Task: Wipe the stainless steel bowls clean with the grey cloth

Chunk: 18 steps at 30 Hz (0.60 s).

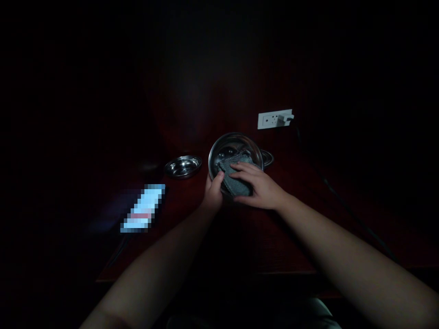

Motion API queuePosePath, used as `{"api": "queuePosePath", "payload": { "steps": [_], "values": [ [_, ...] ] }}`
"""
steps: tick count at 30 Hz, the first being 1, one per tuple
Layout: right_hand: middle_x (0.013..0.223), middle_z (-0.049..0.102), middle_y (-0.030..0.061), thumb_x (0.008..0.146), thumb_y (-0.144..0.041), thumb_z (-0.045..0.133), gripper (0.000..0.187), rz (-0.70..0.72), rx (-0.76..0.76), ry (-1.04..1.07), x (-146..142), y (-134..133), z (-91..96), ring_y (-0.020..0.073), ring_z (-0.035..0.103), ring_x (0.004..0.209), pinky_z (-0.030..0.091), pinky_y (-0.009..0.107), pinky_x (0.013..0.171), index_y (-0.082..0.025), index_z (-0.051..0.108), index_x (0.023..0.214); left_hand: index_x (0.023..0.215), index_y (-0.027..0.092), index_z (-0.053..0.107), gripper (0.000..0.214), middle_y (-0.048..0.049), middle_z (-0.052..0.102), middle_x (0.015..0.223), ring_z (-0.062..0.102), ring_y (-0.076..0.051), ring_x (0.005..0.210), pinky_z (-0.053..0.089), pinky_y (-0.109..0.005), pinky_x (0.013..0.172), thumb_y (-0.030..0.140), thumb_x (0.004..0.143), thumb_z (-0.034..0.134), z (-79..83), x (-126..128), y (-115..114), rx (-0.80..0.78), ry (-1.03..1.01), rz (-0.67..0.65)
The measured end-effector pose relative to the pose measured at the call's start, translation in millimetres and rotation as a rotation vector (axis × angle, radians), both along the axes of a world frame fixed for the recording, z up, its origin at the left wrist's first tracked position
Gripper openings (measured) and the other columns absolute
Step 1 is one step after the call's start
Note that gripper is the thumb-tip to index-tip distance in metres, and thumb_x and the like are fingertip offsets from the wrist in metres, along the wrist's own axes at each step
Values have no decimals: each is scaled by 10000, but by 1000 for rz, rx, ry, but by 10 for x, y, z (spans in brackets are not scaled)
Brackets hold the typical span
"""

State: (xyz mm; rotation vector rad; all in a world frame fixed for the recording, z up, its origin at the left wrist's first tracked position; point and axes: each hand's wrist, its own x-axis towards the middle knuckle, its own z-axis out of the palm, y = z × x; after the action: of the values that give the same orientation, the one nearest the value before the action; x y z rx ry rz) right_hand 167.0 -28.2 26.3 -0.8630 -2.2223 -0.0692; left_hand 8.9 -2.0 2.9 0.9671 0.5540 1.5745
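A shiny metal pot (216, 150) is tilted with its open mouth toward me, above the dark red table. My left hand (214, 192) grips its lower left side, thumb over the rim and fingers behind the wall, mostly hidden. A folded grey cloth (236, 180) lies against the inside of the pot. My right hand (262, 185) is on this cloth, with fingers spread over it and the thumb at its lower edge. Part of a metal loop handle (269, 158) shows at the pot's right side.
A shallow metal dish (183, 167) sits on the table (267, 242) left of the pot. Nearer to me on the left lies a lit phone (146, 208), its screen blurred. A wall socket (269, 119) holds a white plug (285, 119); a dark cable (339, 198) runs along the right.
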Motion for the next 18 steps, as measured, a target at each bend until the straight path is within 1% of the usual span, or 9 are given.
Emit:
{"api": "queuePosePath", "payload": {
  "steps": [4,6,8,11,14,18],
  "values": [
    [1423,438,145,621,-497,755,706,40,-67,-61,2,16,-19,325,347,1346,323,531,1064,-193,571,1231,1069,164,613,458,-55,703,978,646,-222,932,467,-355,874,395,677,663,34,9,-20,-32,29,108],
    [1426,437,133,622,-439,767,655,51,-96,-79,-5,21,-29,323,352,1345,333,532,1059,-208,589,1209,1068,166,615,446,-50,702,969,645,-218,925,462,-354,878,401,690,648,41,6,-14,-23,47,161],
    [1413,456,126,663,-352,743,556,42,-104,-83,-15,22,-38,313,372,1336,346,524,1057,-206,607,1182,1059,166,619,437,-51,698,977,641,-217,936,454,-351,891,404,693,642,37,-1,4,-9,56,186],
    [1390,484,121,722,-256,666,433,34,-97,-81,-23,17,-41,296,398,1323,361,514,1053,-195,625,1149,1054,169,619,420,-55,686,1029,628,-212,984,442,-338,917,403,705,638,15,-10,36,24,65,183],
    [1384,494,103,740,-243,634,355,32,-103,-93,-18,11,-32,293,420,1309,377,510,1046,-192,643,1092,1079,186,608,410,-54,668,1095,611,-203,1032,431,-319,939,402,732,629,-2,-16,42,72,73,176],
    [1346,538,91,795,-233,576,259,22,-117,-76,-16,3,-9,269,445,1293,386,463,1060,-175,655,1034,1098,201,586,422,-51,664,1084,615,-193,1017,442,-313,929,403,734,656,-1,-28,10,131,92,135]
  ]
}}
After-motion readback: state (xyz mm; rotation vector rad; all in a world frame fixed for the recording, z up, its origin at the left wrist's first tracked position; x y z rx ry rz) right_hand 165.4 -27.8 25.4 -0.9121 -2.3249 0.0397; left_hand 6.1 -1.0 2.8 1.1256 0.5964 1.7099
